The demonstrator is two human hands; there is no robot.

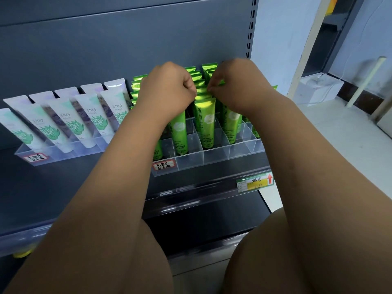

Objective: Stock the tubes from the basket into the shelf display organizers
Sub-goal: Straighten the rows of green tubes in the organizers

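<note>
Green Chamomile tubes (204, 122) stand upright in a clear divided organizer (214, 155) on the dark shelf. My left hand (167, 90) is curled over the tops of the tubes in the left-middle rows. Just to its right, my right hand (235, 83) pinches the crimped top of a green tube at its fingertips. What my left fingers hold is hidden. The front compartments of the organizer are bare. The basket is not in view.
White tubes with green leaf prints (70, 122) lean in a second clear organizer (34, 154) to the left. A price tag (255, 183) sits on the shelf's front rail. A white box (316, 90) stands on the floor at the right.
</note>
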